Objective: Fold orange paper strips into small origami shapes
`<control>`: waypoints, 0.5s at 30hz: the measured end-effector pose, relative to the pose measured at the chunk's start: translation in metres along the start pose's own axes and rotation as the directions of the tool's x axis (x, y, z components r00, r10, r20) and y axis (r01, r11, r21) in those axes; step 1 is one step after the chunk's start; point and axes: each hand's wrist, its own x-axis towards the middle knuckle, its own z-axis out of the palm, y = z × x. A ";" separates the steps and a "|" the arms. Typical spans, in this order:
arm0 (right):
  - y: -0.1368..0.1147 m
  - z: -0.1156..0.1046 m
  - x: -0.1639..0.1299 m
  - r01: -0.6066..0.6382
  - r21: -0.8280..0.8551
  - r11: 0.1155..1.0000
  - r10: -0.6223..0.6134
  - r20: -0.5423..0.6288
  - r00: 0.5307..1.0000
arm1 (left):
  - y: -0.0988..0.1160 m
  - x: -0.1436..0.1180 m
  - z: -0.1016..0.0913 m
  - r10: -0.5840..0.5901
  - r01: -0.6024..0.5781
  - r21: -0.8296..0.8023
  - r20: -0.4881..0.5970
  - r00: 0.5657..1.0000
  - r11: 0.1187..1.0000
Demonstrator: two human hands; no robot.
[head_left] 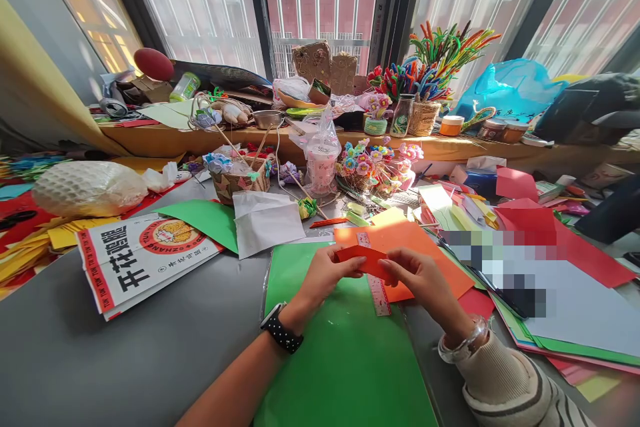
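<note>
Far left of the frame: a white netted bundle (87, 188) lying on red and yellow paper sheets (30, 240), with a printed paper bag (143, 255) bearing large black characters just below it on the grey table (125, 347). Left of centre: a green paper sheet (205, 219) partly under a white folded sheet (265, 221); behind them a small woven basket (239, 181) with sticks and paper bits in it. Lower centre: a large green sheet (340, 360) spread flat on the table, under both forearms. Left hand (325, 275), black dotted watch (281, 328) at the wrist, fingers closed in a pinch on the left end of a small red paper piece (364, 259). Right hand (423, 280), bracelet and striped sleeve at the wrist, thumb and fingertips closed on the right end of the same piece. The red piece is held just above the table at mid-frame, over an orange sheet (415, 243) and a ruler (377, 290) that lies across the orange and green sheets. Centre background: a plastic cup in a clear bag (321, 159), a cluster of small paper flowers (377, 163). Upper right: a basket of coloured pipe cleaners (430, 73) on the window ledge, a blue plastic bag (507, 88). Right: stacked red sheets (575, 240) and mixed coloured paper, part of this area blurred out.
</note>
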 end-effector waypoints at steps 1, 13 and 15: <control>0.000 0.001 0.000 -0.013 0.018 1.000 0.013 0.008 1.000 | -0.001 0.000 0.000 0.004 -0.004 0.000 -0.009 1.000 1.000; 0.004 0.001 0.000 0.018 0.043 0.999 -0.018 -0.018 1.000 | -0.002 0.000 0.002 -0.037 0.013 0.100 0.241 0.970 0.995; 0.003 0.001 -0.001 0.025 0.048 0.999 -0.023 -0.024 0.999 | -0.001 0.000 0.003 -0.059 0.034 0.103 0.256 0.965 0.994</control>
